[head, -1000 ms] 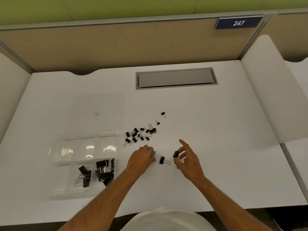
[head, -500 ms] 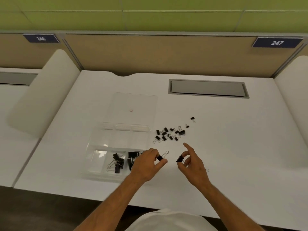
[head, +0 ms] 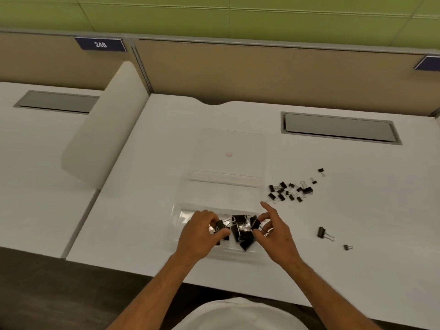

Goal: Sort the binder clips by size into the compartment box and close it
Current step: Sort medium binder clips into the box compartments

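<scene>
A clear compartment box (head: pixel 177 216) lies on the white desk with its lid (head: pixel 232 148) folded open behind it. Large black binder clips (head: pixel 241 231) fill its near compartments. My left hand (head: pixel 198 234) hovers over the near row, pinching a black binder clip (head: pixel 220 225). My right hand (head: pixel 273 231) is at the box's right side, pinching another black clip (head: pixel 255 223) over the large ones. A heap of small clips (head: pixel 289 190) lies right of the box. A medium clip (head: pixel 322 233) and a tiny clip (head: pixel 347 247) rest further right.
A grey cable hatch (head: pixel 339 128) is set into the desk at the back right. A white curved divider (head: pixel 104 139) separates this desk from the left one. The desk's front edge runs just below the box.
Both hands lifted a clip each from the desk and carried them left over the box. The camera view swung left, so the box sits mid-frame.
</scene>
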A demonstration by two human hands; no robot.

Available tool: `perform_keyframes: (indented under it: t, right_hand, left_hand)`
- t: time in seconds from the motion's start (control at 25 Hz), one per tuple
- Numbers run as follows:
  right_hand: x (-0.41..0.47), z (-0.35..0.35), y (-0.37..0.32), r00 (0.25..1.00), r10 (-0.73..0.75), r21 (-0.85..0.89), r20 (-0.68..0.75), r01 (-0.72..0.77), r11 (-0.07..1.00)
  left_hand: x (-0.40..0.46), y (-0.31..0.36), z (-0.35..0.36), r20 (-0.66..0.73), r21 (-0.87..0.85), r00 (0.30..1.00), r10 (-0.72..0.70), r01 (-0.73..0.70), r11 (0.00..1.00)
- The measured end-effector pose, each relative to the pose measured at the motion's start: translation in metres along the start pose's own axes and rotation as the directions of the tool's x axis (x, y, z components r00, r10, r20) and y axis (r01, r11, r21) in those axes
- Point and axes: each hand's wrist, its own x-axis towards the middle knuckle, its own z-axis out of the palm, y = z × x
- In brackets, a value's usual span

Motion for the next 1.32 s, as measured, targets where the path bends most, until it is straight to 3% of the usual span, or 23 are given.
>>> perform_keyframes:
  t: [0.2,0.44,0.64,0.84,1.12,1.32]
  right_hand:
    - [0.001,0.05,-0.014,1.0,-0.002,0.017,-0.009,0.003,1.0]
    - [-0.005,0.071,-0.022,0.999,0.028,0.016,-0.038,-0.027,1.0]
    - [-0.009,0.075,-0.022,0.995,0.073,0.019,-0.066,-0.072,0.997]
    - [-0.007,0.079,-0.023,0.992,0.093,0.024,-0.09,-0.091,0.996]
    - [0.007,0.096,-0.033,0.995,0.079,0.024,-0.06,-0.078,0.997]
    - [0.033,0.123,-0.045,0.998,-0.007,-0.143,0.063,0.016,0.99]
  left_hand:
    - [-0.002,-0.06,-0.033,-0.045,0.089,0.999,0.002,0.002,0.996]
    - [0.003,-0.107,-0.043,-0.055,0.281,0.993,0.104,-0.085,0.956]
    - [0.019,-0.121,-0.038,-0.02,0.427,0.988,0.15,-0.128,0.895]
    - [0.03,-0.117,-0.03,-0.04,0.504,0.992,0.116,-0.08,0.86]
    - [0.031,-0.121,-0.028,-0.033,0.392,0.995,0.093,-0.072,0.917]
    - [0.008,-0.131,-0.044,-0.056,0.206,0.998,0.034,-0.022,0.978]
